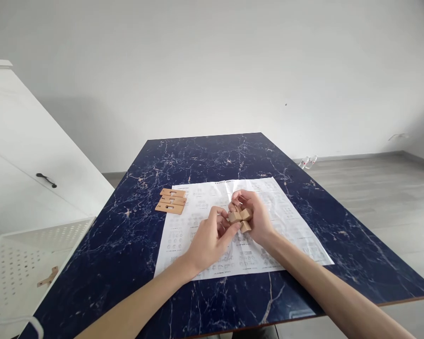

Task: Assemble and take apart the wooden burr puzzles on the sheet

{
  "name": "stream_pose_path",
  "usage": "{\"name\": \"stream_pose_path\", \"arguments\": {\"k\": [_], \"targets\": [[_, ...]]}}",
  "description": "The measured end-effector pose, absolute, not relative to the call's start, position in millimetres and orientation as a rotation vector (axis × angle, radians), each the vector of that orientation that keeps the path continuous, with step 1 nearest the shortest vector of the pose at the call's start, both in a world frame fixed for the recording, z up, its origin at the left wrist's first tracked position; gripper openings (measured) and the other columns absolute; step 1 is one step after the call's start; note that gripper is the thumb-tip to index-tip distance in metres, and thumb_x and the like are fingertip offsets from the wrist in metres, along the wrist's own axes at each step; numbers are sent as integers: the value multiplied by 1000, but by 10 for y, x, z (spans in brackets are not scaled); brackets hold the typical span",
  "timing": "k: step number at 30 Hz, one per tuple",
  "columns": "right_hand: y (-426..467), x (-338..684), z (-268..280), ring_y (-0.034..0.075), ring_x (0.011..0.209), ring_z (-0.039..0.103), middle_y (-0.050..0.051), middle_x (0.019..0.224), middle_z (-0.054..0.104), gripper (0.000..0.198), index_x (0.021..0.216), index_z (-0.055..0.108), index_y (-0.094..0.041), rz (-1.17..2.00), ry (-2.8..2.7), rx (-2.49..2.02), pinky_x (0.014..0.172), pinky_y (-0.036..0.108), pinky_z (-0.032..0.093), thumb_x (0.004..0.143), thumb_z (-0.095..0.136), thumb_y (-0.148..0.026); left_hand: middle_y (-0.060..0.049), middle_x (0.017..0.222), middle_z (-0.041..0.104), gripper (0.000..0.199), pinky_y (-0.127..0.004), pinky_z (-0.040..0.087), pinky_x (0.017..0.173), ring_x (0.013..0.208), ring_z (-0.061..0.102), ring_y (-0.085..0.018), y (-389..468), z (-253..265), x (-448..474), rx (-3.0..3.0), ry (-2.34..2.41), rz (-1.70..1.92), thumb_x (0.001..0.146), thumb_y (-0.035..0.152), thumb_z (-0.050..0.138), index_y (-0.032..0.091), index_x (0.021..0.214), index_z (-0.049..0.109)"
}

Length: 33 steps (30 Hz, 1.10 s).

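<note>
Both hands hold a small wooden interlocking puzzle [240,218] made of several light brown blocks, above a printed sheet. My left hand [212,235] grips its left side, with the thumb along the near edge and the fingers curled behind. Around the right and far side of the puzzle, my right hand [256,214] is closed with its fingers bent. Parts of the puzzle are hidden by the fingers. The white instruction sheet [286,226] lies unfolded under the hands, with rows of small printed diagrams too faint to read.
Flat wooden slotted pieces [171,201] marked with numbers lie at the sheet's left edge on the dark blue marble-patterned table [198,160]. To the left is a white perforated basket [10,263] holding a wooden piece [48,277]. A white cabinet [28,150] stands beyond it. Clear bottles [308,162] are on the floor.
</note>
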State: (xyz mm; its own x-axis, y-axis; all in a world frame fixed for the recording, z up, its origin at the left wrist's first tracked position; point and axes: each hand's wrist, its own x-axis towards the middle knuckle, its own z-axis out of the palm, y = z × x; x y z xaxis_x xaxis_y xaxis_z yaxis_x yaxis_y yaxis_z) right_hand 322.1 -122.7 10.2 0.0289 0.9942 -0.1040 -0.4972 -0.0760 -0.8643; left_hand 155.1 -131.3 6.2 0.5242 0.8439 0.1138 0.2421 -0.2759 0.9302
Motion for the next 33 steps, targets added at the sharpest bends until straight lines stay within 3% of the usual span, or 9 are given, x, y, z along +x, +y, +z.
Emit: {"name": "stream_pose_path", "arguments": {"k": [5, 9, 12, 14, 17, 21, 25, 29, 33], "targets": [[-1284, 3185, 84, 16, 64, 51, 1, 81, 56, 25, 88, 66, -23, 1505, -864, -865, 55, 27, 46, 95, 61, -47, 4, 76, 62, 29, -28, 39, 56, 59, 55, -15, -1315, 20, 1457, 1873, 880, 776, 109, 48, 53, 26, 126, 43], [-1276, 3183, 84, 20, 80, 60, 5, 95, 64, 28, 97, 68, -23, 1467, -977, -825, 69, 31, 54, 101, 54, -47, 6, 70, 54, 25, -27, 42, 55, 55, 53, -13, -1289, 25, 1430, 1788, 899, 847, 110, 48, 52, 26, 119, 48], [-1257, 3193, 86, 23, 91, 63, 6, 107, 66, 26, 107, 66, -26, 1295, -1070, -941, 78, 34, 55, 102, 52, -48, 5, 76, 57, 26, -27, 47, 56, 56, 55, -11, -1274, 47, 1444, 1600, 875, 947, 109, 51, 54, 26, 115, 48], [-1245, 3202, 73, 22, 89, 61, 5, 103, 65, 25, 106, 64, -26, 1107, -1141, -1086, 78, 34, 53, 103, 53, -49, 4, 82, 60, 28, -27, 49, 56, 57, 57, -10, -1269, 71, 1451, 1501, 864, 1015, 109, 52, 55, 26, 114, 47], [-1236, 3214, 37, 21, 79, 55, 2, 86, 58, 32, 88, 56, -26, 893, -1211, -1245, 71, 33, 49, 106, 51, -51, 3, 89, 62, 29, -26, 52, 56, 60, 60, -11, -1265, 99, 1446, 1429, 863, 1100, 108, 53, 55, 27, 115, 46], [-1251, 3210, 21, 19, 66, 50, 1, 69, 53, 51, 73, 49, -25, 983, -1347, -1220, 64, 33, 43, 109, 43, -59, 0, 105, 66, 27, -28, 55, 58, 66, 66, -12, -1263, 79, 1433, 1407, 862, 1172, 108, 51, 55, 29, 118, 42], [-1298, 3181, 70, 16, 60, 52, -1, 68, 59, 48, 80, 55, -23, 1082, -1552, -1084, 62, 32, 42, 109, 47, -61, -2, 109, 66, 27, -30, 56, 62, 74, 68, -14, -1275, 34, 1437, 1421, 877, 1176, 109, 49, 56, 29, 119, 40], [-1321, 3179, 108, 14, 55, 50, -2, 66, 56, 43, 90, 61, -22, 929, -1651, -1092, 57, 31, 39, 109, 47, -59, -3, 108, 65, 27, -30, 54, 67, 83, 66, -15, -1287, 63, 1421, 1471, 884, 1153, 108, 47, 59, 29, 118, 41], [-1316, 3191, 95, 15, 55, 49, -3, 65, 54, 43, 92, 62, -23, 813, -1659, -1124, 57, 31, 40, 109, 47, -59, -8, 125, 65, 45, -33, 56, 75, 96, 68, -19, -1243, 130, 1358, 1414, 813, 1066, 102, 49, 67, 30, 134, 42]]}}
